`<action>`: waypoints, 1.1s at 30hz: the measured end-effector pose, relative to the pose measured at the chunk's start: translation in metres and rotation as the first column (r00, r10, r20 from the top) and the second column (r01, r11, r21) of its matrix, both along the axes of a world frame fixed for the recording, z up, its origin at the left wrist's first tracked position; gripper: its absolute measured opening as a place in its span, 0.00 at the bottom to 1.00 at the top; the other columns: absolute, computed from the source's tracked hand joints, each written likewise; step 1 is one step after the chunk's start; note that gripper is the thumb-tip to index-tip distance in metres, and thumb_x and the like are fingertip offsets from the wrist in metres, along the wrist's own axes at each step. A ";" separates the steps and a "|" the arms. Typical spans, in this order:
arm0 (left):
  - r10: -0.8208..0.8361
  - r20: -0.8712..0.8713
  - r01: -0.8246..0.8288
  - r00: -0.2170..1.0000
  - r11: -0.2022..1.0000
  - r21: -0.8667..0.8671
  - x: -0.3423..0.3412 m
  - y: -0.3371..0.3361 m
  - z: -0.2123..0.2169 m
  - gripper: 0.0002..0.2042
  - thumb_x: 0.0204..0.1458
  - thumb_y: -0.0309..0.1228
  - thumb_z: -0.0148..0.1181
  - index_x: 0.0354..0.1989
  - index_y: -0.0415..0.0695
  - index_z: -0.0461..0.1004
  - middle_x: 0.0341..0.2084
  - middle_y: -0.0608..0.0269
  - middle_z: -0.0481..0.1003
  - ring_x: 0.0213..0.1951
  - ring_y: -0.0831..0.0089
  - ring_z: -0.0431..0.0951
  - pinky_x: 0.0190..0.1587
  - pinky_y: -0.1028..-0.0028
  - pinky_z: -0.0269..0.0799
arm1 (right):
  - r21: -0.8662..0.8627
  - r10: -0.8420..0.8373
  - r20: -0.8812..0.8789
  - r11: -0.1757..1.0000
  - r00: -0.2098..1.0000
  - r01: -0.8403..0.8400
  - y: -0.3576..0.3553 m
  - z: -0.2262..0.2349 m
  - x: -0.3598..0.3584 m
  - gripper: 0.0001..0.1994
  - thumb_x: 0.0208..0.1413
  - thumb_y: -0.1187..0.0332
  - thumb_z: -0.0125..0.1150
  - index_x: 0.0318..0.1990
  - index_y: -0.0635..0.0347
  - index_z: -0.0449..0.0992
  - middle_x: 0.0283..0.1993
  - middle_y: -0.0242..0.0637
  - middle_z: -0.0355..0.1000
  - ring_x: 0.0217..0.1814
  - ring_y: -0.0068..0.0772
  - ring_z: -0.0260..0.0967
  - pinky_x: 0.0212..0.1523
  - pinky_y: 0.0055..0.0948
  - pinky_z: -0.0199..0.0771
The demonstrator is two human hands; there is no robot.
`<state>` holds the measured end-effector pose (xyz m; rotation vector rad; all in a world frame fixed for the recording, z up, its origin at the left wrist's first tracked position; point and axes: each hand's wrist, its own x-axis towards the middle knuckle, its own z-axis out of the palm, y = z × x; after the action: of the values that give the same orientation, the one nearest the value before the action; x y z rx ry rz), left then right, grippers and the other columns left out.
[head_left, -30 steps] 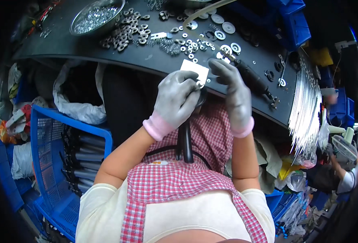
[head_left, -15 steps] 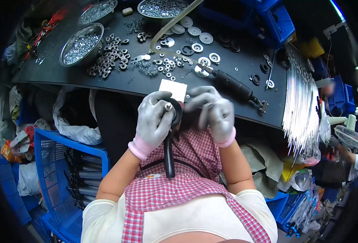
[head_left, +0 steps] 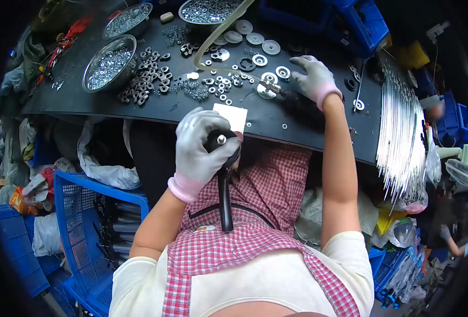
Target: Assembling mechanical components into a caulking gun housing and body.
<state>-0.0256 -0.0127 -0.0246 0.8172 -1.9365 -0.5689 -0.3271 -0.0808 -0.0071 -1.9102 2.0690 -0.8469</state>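
The person sits at a black workbench [head_left: 154,108] and wears grey gloves with pink cuffs and a red checked apron [head_left: 255,211]. The left hand [head_left: 199,148] is clenched around the top of a black rod [head_left: 225,198], which hangs upright below the near edge of the bench, over the lap; a small silver bolt head [head_left: 221,139] shows at the rod's upper end between the fingers. Just beyond this hand a white card [head_left: 231,116] lies on the bench edge. The right hand [head_left: 313,79] reaches farther out and rests on a dark tool [head_left: 292,98] lying on the bench (whether the fingers grip it or merely touch it cannot be told). A pale hose [head_left: 218,39] runs from the tool's tip toward the far side. Washers [head_left: 268,61] and nuts [head_left: 144,79] are scattered across the middle of the bench. Two metal bowls [head_left: 109,61] of small parts stand at far left, a third at far centre. A bundle of bright metal rods [head_left: 400,137] lies at the right end. A blue crate [head_left: 80,232] stands below the bench on the left.
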 end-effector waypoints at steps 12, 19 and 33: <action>0.065 -0.398 0.175 0.915 0.825 0.537 0.010 0.018 -0.006 0.16 0.46 0.37 0.70 0.35 0.38 0.74 0.30 0.64 0.74 0.35 0.78 0.74 0.38 0.77 0.70 | 0.373 0.233 -0.012 0.903 0.972 -0.212 -0.031 -0.005 -0.015 0.21 0.46 0.70 0.65 0.50 0.61 0.74 0.48 0.42 0.74 0.50 0.36 0.72 0.55 0.30 0.69; -0.079 -0.099 0.098 0.992 0.975 0.200 0.019 0.002 -0.007 0.10 0.54 0.29 0.60 0.39 0.35 0.73 0.33 0.63 0.73 0.36 0.78 0.73 0.43 0.76 0.70 | 0.064 0.393 0.357 0.895 0.847 -0.442 0.001 0.046 0.027 0.21 0.51 0.72 0.63 0.54 0.65 0.72 0.44 0.32 0.73 0.45 0.19 0.68 0.48 0.20 0.70; -0.082 -0.467 0.312 0.880 0.842 0.440 0.013 0.011 -0.014 0.41 0.44 0.53 0.68 0.60 0.38 0.59 0.48 0.55 0.70 0.52 0.69 0.71 0.56 0.68 0.66 | 0.044 0.728 -0.121 0.683 0.674 -0.729 0.068 0.079 0.122 0.19 0.45 0.71 0.64 0.48 0.58 0.76 0.41 0.43 0.72 0.42 0.45 0.73 0.44 0.36 0.74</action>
<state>-0.0130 -0.0013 -0.0389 0.7202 -1.4740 -1.3178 -0.2054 -0.0133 0.0723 -2.5423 1.1108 -0.5239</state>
